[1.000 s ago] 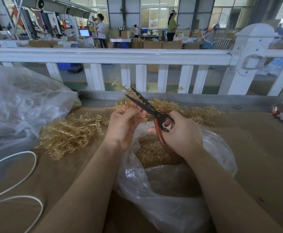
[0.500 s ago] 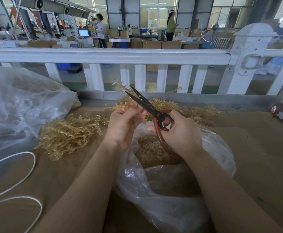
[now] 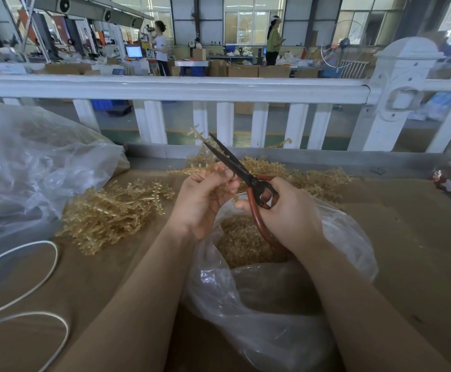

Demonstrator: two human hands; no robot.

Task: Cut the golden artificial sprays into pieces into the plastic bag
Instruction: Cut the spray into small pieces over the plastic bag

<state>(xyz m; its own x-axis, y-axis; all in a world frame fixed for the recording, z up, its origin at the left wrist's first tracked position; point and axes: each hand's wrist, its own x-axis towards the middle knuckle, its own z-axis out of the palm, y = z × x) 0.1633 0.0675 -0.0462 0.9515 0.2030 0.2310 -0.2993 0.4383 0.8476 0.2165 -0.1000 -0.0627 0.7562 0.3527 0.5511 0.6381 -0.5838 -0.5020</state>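
Note:
My left hand [image 3: 204, 201] pinches a golden spray [image 3: 200, 139] whose tip sticks up beyond the scissor blades. My right hand [image 3: 290, 210] grips the red-handled scissors [image 3: 235, 163], whose dark blades are nearly closed beside the spray stem. Below both hands an open clear plastic bag [image 3: 272, 312] holds cut golden pieces [image 3: 239, 244]. A pile of uncut golden sprays [image 3: 114, 210] lies on the brown table to the left. More sprays [image 3: 312, 175] lie behind the bag.
A large crumpled clear bag [image 3: 31, 167] fills the left side. White cord [image 3: 31, 285] loops on the table at the lower left. A white railing [image 3: 192, 87] runs along the table's far edge. A red and white ornament [image 3: 449, 183] sits at the right edge.
The scissor blades have gone from spread apart to nearly closed around the spray. Both hands stayed in about the same place above the bag.

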